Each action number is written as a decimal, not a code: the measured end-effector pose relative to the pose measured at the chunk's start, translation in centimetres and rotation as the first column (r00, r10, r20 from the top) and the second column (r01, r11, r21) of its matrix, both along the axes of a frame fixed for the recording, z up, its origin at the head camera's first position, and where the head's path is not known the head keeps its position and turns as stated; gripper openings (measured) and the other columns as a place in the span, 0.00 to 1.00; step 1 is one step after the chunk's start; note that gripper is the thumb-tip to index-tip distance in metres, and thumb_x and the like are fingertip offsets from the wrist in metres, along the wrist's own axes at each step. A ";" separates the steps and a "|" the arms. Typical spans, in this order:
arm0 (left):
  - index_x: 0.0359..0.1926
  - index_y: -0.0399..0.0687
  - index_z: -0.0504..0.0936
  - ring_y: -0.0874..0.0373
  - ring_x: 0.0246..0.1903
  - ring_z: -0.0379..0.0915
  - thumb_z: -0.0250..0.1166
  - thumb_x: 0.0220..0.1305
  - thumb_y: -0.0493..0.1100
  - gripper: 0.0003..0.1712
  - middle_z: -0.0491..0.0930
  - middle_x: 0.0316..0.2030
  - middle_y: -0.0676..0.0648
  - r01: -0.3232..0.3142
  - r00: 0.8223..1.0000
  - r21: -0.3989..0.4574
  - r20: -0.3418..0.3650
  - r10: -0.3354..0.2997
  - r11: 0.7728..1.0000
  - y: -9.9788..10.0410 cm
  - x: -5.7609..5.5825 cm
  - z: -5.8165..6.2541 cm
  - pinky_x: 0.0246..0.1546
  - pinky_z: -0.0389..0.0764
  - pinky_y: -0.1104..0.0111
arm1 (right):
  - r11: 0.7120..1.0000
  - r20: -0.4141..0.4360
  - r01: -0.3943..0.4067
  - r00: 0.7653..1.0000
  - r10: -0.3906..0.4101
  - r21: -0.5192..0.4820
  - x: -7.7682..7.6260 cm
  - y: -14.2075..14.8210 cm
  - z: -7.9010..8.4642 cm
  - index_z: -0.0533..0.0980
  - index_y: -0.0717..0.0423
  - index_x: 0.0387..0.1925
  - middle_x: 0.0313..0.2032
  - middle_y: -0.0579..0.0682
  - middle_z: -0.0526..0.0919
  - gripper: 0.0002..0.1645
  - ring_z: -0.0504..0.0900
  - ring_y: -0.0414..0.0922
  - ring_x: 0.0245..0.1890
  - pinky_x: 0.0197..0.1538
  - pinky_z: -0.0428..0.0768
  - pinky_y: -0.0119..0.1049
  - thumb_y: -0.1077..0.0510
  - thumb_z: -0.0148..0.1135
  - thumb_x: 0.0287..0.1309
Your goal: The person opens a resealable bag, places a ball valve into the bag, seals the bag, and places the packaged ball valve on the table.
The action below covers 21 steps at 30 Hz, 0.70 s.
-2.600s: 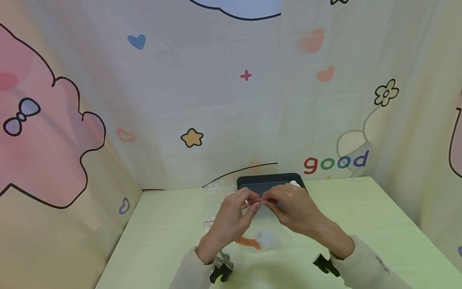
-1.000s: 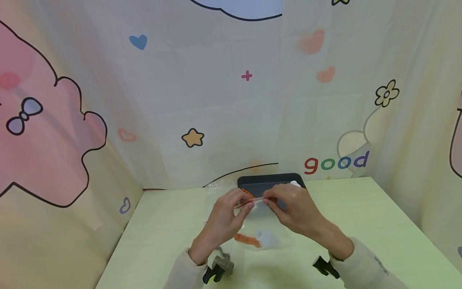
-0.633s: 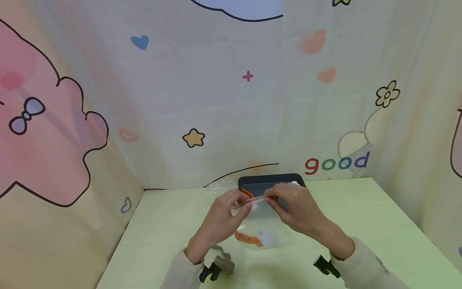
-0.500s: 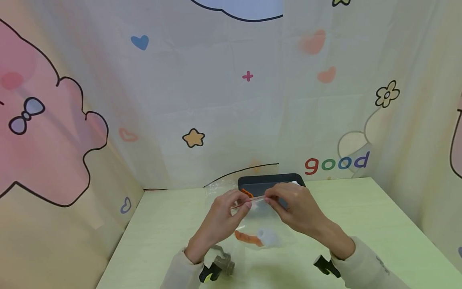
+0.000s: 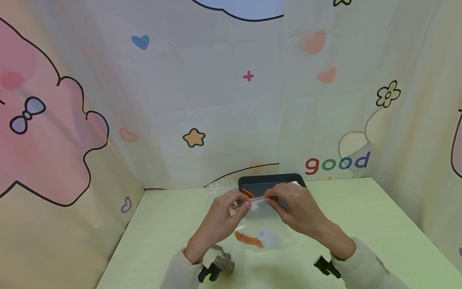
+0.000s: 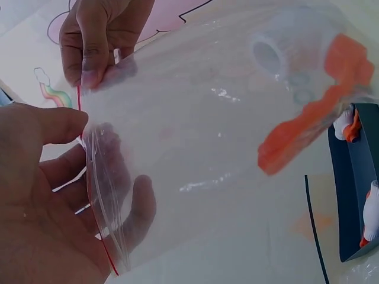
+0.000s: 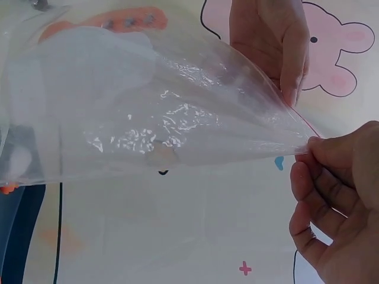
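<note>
A clear zip bag (image 6: 195, 136) with a red line along its mouth hangs between my hands. Inside it lie an orange bumpy strip (image 6: 314, 112) and a white, hollow-ended piece (image 6: 269, 56). My left hand (image 5: 223, 214) pinches the seal between thumb and fingers, some fingers spread behind the film. At the right end of the seal, my right hand (image 5: 294, 204) pinches the edge with thumb and forefinger, its other fingers curled loosely. A short stretch of seal shows between the two hands. The bag's lower part sags toward me in the head view.
Behind the hands stands a dark tray (image 5: 268, 178), partly covered by them. It holds an orange piece (image 5: 247, 193) and a white piece (image 6: 372, 207). Another crumpled clear bag (image 5: 220, 188) lies left of the tray. A printed cloth (image 5: 216, 100) hangs behind the table.
My left hand has slid left along the seal, away from the right hand, baring a stretch of it. The orange piece in the tray has come into view. The right hand has barely moved.
</note>
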<state>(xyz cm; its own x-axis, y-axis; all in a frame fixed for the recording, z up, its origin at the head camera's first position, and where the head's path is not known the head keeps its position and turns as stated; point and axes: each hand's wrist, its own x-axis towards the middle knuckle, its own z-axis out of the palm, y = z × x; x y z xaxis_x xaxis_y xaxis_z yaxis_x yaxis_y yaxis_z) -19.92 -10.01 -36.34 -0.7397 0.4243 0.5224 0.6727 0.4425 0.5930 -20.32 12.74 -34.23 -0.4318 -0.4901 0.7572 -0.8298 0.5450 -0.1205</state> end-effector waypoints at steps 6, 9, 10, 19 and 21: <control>0.42 0.51 0.83 0.65 0.34 0.74 0.57 0.73 0.47 0.10 0.81 0.35 0.55 0.021 0.998 -0.002 0.051 -0.021 1.000 -0.4 -0.2 -0.1 0.42 0.79 0.70 | 1.000 0.037 -0.004 0.999 0.004 -0.013 0.1 0.2 0.1 0.82 0.53 0.32 0.28 0.42 0.85 0.10 0.78 0.34 0.27 0.32 0.78 0.28 0.66 0.74 0.47; 0.43 0.50 0.83 0.65 0.34 0.74 0.56 0.73 0.47 0.10 0.81 0.35 0.55 0.033 0.998 -0.007 0.056 -0.033 0.999 -0.3 -0.2 0.0 0.43 0.80 0.69 | 1.000 0.041 -0.010 0.999 0.011 -0.025 0.1 0.2 0.1 0.82 0.53 0.32 0.28 0.42 0.85 0.11 0.77 0.34 0.27 0.32 0.76 0.28 0.67 0.74 0.46; 0.43 0.50 0.83 0.65 0.34 0.74 0.56 0.73 0.46 0.10 0.81 0.35 0.54 0.034 0.998 -0.007 0.057 -0.034 0.999 -0.3 -0.2 0.0 0.43 0.80 0.69 | 1.000 0.043 -0.011 0.999 0.012 -0.028 0.1 0.2 0.1 0.82 0.53 0.32 0.28 0.42 0.85 0.11 0.77 0.34 0.27 0.31 0.76 0.27 0.67 0.74 0.46; 0.39 0.47 0.81 0.65 0.33 0.74 0.59 0.70 0.40 0.05 0.81 0.35 0.53 0.012 0.999 -0.010 0.036 -0.012 1.000 0.0 0.0 0.0 0.44 0.82 0.67 | 0.999 0.042 -0.015 0.999 0.016 -0.032 0.2 0.0 -0.1 0.82 0.53 0.32 0.28 0.42 0.85 0.08 0.77 0.33 0.27 0.31 0.76 0.27 0.65 0.72 0.50; 0.39 0.47 0.81 0.64 0.33 0.74 0.59 0.70 0.39 0.04 0.81 0.34 0.52 0.011 1.000 -0.012 0.024 -0.010 1.000 0.0 0.0 -0.1 0.44 0.82 0.67 | 0.999 0.039 -0.014 0.999 0.015 -0.029 0.2 0.0 -0.2 0.82 0.53 0.32 0.28 0.41 0.85 0.07 0.77 0.33 0.27 0.32 0.76 0.27 0.65 0.72 0.50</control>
<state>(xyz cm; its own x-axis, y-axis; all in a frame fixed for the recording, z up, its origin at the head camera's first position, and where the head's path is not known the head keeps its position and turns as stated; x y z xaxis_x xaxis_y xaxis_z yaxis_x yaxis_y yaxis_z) -19.94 -9.97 -36.44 -0.7472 0.4383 0.4996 0.6632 0.4426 0.6035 -20.17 12.74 -34.42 -0.4544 -0.4749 0.7537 -0.8320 0.5284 -0.1688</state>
